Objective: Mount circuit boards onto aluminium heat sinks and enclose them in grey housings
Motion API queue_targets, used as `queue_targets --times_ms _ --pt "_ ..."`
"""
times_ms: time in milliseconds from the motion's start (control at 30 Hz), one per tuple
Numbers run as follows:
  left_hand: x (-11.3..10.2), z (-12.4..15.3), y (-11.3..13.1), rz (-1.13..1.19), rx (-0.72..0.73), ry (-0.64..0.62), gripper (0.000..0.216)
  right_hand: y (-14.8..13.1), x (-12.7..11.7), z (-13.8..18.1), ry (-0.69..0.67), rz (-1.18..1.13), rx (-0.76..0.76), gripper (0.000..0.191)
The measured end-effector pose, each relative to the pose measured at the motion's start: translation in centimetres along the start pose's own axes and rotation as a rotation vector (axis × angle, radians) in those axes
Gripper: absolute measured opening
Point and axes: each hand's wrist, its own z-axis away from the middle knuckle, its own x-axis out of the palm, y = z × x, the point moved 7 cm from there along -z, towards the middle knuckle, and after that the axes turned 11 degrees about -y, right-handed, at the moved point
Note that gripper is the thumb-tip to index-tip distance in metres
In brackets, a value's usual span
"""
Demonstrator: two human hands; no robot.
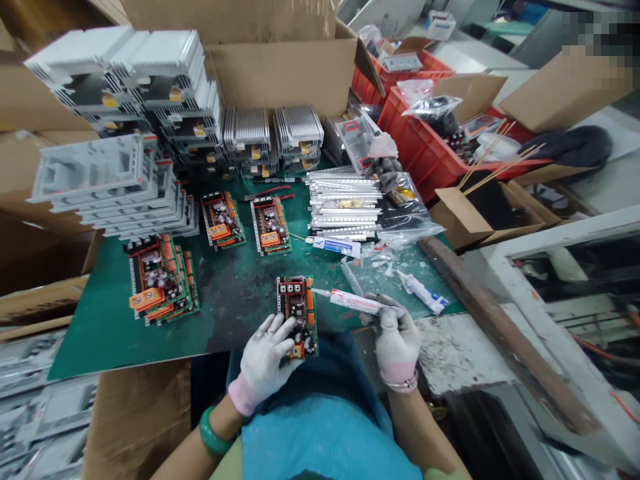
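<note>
Gloves, white with pink cuffs, are covering both hands of the person who is sitting at the green worktop (235, 287). The left hand (267, 357) is lying with its fingers extended over the lower left part of a circuit board (299, 310); from my place I cannot tell if it is gripping this board or only pressing it. The board is lying at the near edge of the worktop, in front of the person's body, and its orange connectors are facing up. The right hand (395, 333) is grasping a white squeeze tube (357, 302) with red print, thumb and fingers closed around its rear end. Its thin nozzle (321, 292) is pointing to the upper right edge of the board, but I cannot see surely whether the tip is touching.

Behind the board, two similar boards (270, 225) are lying side by side, and a pile of more boards (157, 280) is standing at the left. Grey plastic housings (93, 167) are rising in a stack behind this pile, and finned heat sinks (163, 53) are standing farther back. To the right, metal strips (344, 210) are lying in a heap, with a blue-and-white tube (336, 247) resting just before them. Another tube (423, 292) is lying near the right hand.
</note>
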Motion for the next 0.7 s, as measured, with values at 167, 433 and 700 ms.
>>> queue_targets --times_ms 167,433,700 --pt "0.0 -0.1 0.0 -0.002 0.002 -0.015 0.007 -0.7 0.5 0.1 -0.003 0.074 -0.05 0.035" --pt "0.0 -0.1 0.1 -0.016 0.02 -0.027 0.008 -1.1 0.2 0.4 0.015 0.111 -0.103 0.028" --pt "0.1 0.0 0.1 -0.014 0.017 -0.015 0.007 -1.1 -0.3 0.8 0.01 0.17 -0.135 0.026"
